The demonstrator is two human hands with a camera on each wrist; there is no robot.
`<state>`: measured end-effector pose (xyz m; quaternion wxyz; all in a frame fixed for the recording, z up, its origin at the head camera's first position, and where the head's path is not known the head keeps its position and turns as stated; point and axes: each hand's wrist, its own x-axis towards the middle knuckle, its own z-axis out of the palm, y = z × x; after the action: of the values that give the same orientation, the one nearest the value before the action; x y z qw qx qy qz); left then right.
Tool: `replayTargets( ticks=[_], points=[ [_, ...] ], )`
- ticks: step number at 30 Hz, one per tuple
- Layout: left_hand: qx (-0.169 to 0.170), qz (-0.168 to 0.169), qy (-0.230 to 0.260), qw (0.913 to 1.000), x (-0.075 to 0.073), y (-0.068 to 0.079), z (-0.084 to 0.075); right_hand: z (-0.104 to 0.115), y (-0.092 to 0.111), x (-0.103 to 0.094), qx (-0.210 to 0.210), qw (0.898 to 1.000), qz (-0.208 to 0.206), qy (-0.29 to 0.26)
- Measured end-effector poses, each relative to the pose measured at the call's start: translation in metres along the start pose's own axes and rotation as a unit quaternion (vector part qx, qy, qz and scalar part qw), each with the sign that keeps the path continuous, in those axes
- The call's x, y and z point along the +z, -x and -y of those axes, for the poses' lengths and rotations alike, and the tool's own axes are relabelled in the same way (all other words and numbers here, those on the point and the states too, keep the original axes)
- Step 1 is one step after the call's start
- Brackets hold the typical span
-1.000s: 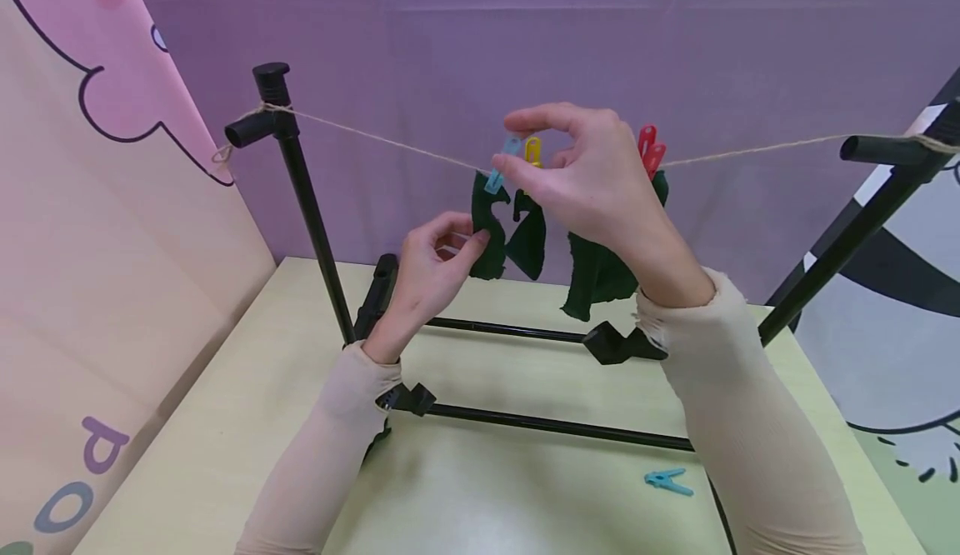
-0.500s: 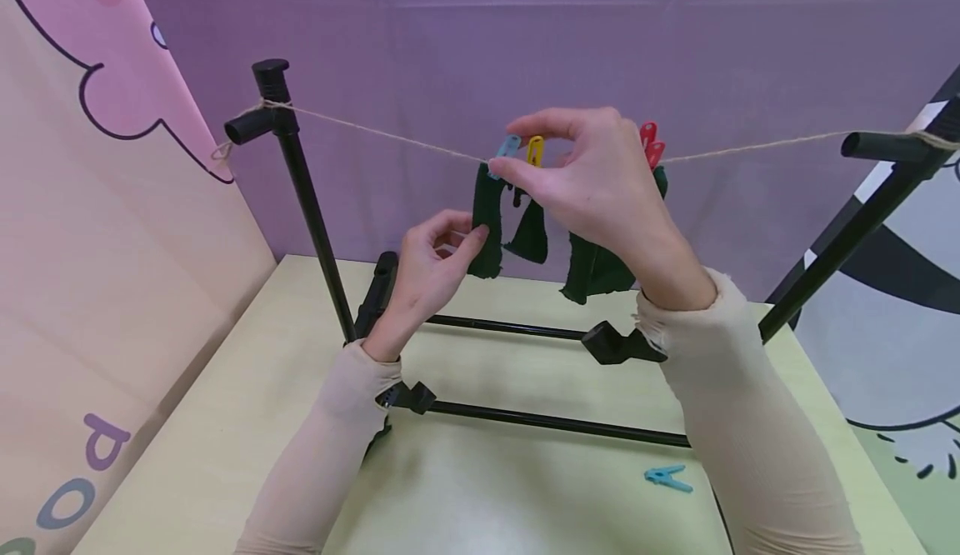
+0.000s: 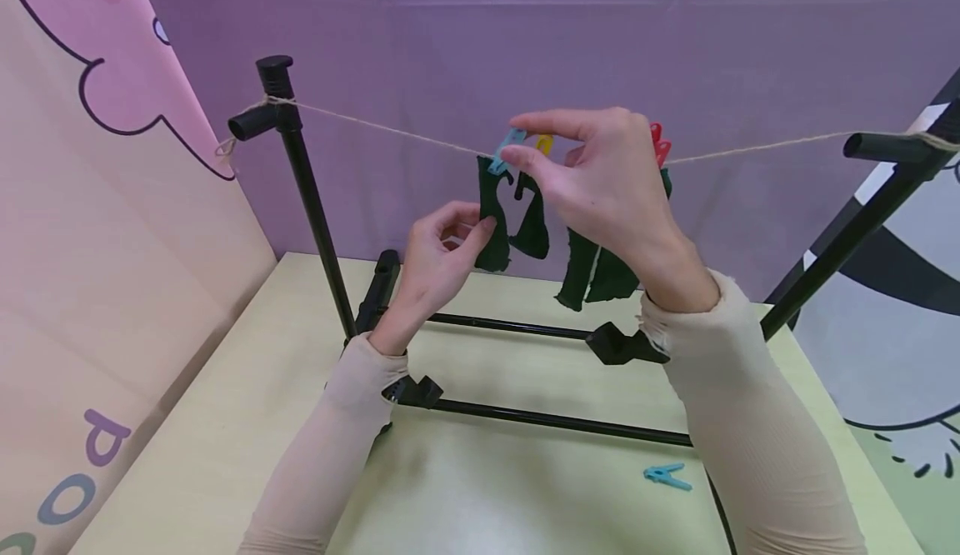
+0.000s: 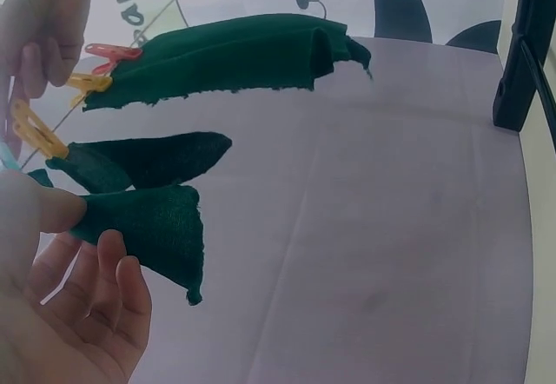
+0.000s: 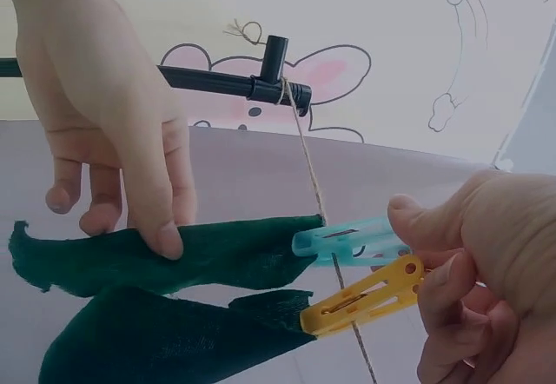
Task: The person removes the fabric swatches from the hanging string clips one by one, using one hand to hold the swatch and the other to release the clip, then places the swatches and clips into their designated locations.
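Note:
My left hand [image 3: 441, 255] pinches the lower part of a dark green cloth piece [image 3: 492, 247] between thumb and fingers. At the cloth's top, my right hand [image 3: 611, 180] pinches a light blue clothespin [image 5: 352, 241] by its handle ends. Its jaws sit over the cloth's edge at the twine line [image 3: 390, 130]. Right beside it, a yellow clothespin [image 5: 365, 297] clips another part of green cloth [image 5: 174, 340] to the twine. Farther along hangs a larger green cloth [image 4: 226, 58], held by a red clothespin [image 4: 113, 53] and a second yellow one [image 4: 89, 82].
A black pipe frame carries the line, with a left post [image 3: 307, 188] and a right post [image 3: 832, 255]. Two lower bars [image 3: 555, 422] cross above the pale table [image 3: 225, 422]. A loose blue clothespin [image 3: 666, 477] lies near the front right. A purple backdrop [image 3: 420, 55] stands behind.
The blue clothespin and the cloth's top have risen slightly with the line, and the cloth has swung a little. Both hands keep their pinches and shift only slightly.

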<state>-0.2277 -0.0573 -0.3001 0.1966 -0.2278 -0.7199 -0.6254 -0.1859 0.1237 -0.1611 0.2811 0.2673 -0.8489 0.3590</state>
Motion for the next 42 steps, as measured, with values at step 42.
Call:
replayTargets(
  ticks=[42],
  points=[
    [-0.01,-0.003,-0.006,0.9999,-0.0063,0.0026,0.006,-0.0084,0.0094,-0.0017,-0.102,0.988,-0.112,-0.036]
  ],
)
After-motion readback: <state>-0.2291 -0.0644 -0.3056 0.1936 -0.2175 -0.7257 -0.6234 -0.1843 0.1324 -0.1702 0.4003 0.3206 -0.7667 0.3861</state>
